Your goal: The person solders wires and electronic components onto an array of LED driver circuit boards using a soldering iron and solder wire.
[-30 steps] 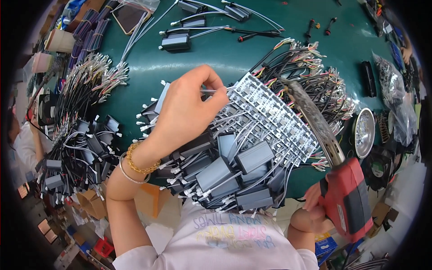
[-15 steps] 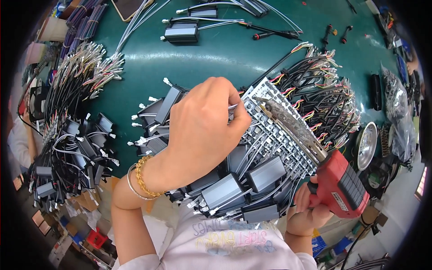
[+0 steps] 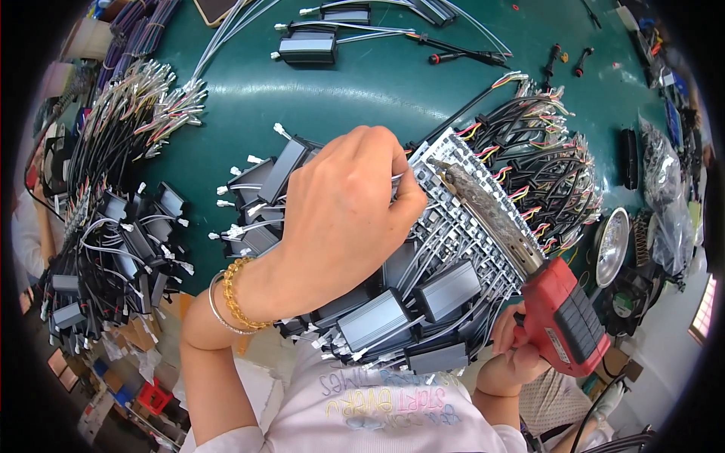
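Note:
My left hand (image 3: 343, 211) is closed in a pinch at the far left edge of a white slotted board (image 3: 451, 145). A short bit of grey wire (image 3: 397, 178) shows between its thumb and forefinger; the fingertips are partly hidden. My right hand (image 3: 515, 361) grips the handle of a red soldering gun (image 3: 565, 313). Its long, dark, crusted tip slants over the board, ending close to my left fingers. Grey metal-cased modules (image 3: 377, 320) with thin leads and white plugs lie below and left of the board. Black cables (image 3: 555, 177) with coloured wire ends line its right side.
At left on the green table (image 3: 249, 113) lies a heap of cables and modules (image 3: 132, 241). More modules (image 3: 308, 47) lie at the far side. A round metal dish (image 3: 612, 248), a fan (image 3: 630, 298) and a clear plastic bag (image 3: 668, 204) stand at right.
The soldering gun and my right hand have shifted slightly down and left. My left hand keeps its pinch at nearly the same spot. A person's patterned clothing now shows at lower right.

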Motion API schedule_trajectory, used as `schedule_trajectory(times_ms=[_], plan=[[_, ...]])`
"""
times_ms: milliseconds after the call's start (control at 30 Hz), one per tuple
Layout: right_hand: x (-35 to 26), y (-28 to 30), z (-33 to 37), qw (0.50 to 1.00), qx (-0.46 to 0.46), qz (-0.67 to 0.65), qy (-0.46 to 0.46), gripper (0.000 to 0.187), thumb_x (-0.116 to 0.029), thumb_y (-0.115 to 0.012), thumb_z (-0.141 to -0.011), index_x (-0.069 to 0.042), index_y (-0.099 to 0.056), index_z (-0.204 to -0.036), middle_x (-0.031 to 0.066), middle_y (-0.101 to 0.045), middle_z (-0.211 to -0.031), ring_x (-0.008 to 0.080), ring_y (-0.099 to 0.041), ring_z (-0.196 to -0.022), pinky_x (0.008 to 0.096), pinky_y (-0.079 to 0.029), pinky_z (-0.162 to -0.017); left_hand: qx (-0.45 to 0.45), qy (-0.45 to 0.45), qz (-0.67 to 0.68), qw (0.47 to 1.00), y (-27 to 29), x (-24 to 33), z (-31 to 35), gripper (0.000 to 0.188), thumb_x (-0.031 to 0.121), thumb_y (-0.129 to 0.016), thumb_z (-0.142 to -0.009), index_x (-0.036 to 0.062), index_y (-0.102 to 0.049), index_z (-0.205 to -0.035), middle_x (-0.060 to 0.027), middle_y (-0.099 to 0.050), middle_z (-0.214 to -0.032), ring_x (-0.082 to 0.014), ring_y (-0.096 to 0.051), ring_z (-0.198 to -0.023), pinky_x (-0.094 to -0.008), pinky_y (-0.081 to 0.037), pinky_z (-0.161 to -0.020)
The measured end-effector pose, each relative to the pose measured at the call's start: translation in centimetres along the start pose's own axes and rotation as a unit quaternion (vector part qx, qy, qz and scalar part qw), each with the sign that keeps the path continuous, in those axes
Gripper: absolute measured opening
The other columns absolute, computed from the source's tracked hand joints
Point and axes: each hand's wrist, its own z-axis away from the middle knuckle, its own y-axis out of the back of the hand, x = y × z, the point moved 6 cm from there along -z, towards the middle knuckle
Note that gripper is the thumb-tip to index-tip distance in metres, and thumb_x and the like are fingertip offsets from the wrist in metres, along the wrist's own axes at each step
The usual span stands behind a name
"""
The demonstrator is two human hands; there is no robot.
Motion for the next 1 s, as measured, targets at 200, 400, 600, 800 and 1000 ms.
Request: schedule_trajectory(times_ms=[200,400,600,800,1000], plan=[[0.2,0.9,0.3,0.991,-0.010,0.133,-0.019,0.070,-0.067,-0.053,-0.078,0.001,-0.065,-0.085,0.0032,-0.055,-0.072,0.0173,-0.052,-0.068,0.0304,-0.039,-0.062,0.004,-0.007,-0.003,1.000,0.1,0.0,0.1,0.013,0.003,-0.062,-0.069,0.0019,-0.050,-0.070,-0.0115,-0.055,-0.066,-0.0289,-0.056,-0.059,-0.0382,-0.045,-0.050],[0.5,1.3,0.3,0.980,-0.096,0.172,-0.037,0.062,-0.065,-0.050,-0.080,-0.005,-0.063,-0.078,0.0060,-0.055,-0.071,0.0226,-0.053,-0.065,0.0308,-0.039,-0.060,0.014,-0.018,-0.008,1.000,0.0,0.0,0.0,0.013,0.003,-0.062,-0.069,0.0013,-0.049,-0.070,-0.0115,-0.055,-0.065,-0.0287,-0.056,-0.058,-0.0376,-0.045,-0.049],[0.3,1.3,1.0,0.987,0.025,0.155,-0.017,0.059,-0.065,-0.058,-0.075,-0.006,-0.060,-0.073,0.0044,-0.053,-0.067,0.0191,-0.052,-0.060,0.0296,-0.039,-0.058,0.015,-0.020,-0.007,1.000,0.1,0.2,0.0,0.012,0.003,-0.061,-0.069,0.0012,-0.050,-0.070,-0.0116,-0.055,-0.065,-0.0287,-0.057,-0.059,-0.0377,-0.046,-0.049],[-0.4,-0.1,0.3,0.990,0.045,-0.042,-0.126,0.071,-0.062,-0.074,-0.059,0.000,-0.056,-0.089,0.0020,-0.055,-0.071,0.0115,-0.051,-0.061,0.0253,-0.039,-0.056,0.011,-0.015,-0.012,1.000,0.0,0.0,0.1,0.012,0.003,-0.062,-0.068,0.0013,-0.050,-0.070,-0.0114,-0.055,-0.065,-0.0286,-0.057,-0.058,-0.0379,-0.046,-0.049],[0.8,0.3,0.5,0.998,-0.009,-0.041,0.042,0.082,-0.055,-0.064,-0.077,0.014,-0.041,-0.115,-0.0014,-0.043,-0.046,0.0080,-0.040,-0.036,0.0195,-0.032,-0.036,0.014,-0.011,0.010,1.000,0.1,0.0,0.0,0.012,0.003,-0.062,-0.069,0.0013,-0.050,-0.071,-0.0113,-0.055,-0.067,-0.0287,-0.057,-0.060,-0.0382,-0.046,-0.051]])
